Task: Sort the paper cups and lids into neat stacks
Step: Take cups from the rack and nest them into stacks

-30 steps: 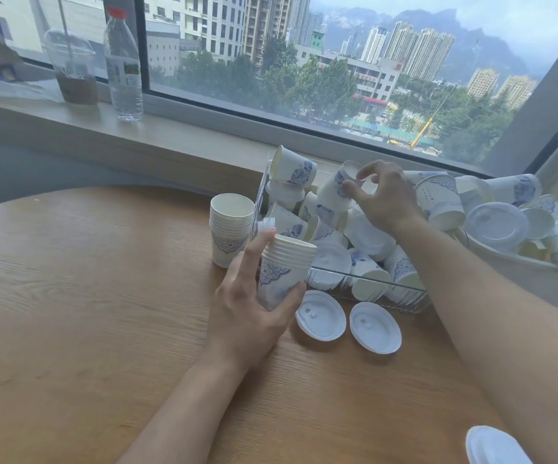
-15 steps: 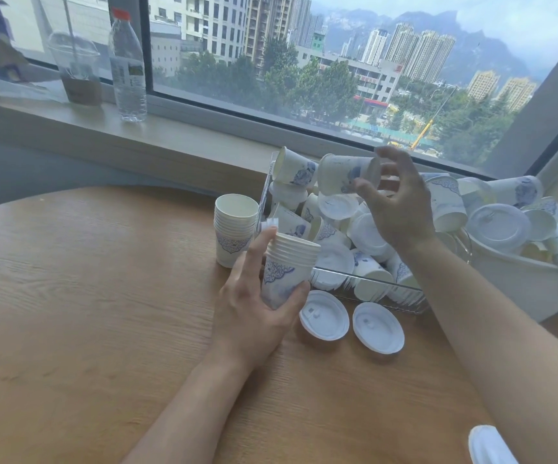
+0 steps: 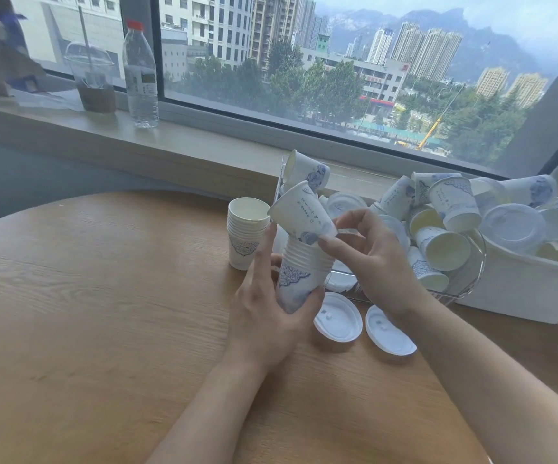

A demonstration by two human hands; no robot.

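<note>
Paper, white with blue print: a nested stack of cups [image 3: 299, 276] sits at frame centre, gripped by the left hand [image 3: 267, 316] with thumb and fingers curled round its lower body. The right hand [image 3: 379, 262] pinches a single cup [image 3: 299, 212] near its base; this cup is tilted, mouth toward the upper left, its base at the stack's open top. A second stack [image 3: 245, 236] stands just left on the wooden table [image 3: 103, 296]. Two white lids [image 3: 337, 318] lie below the hands. Loose cups fill the wire basket [image 3: 471, 262] at right
</note>
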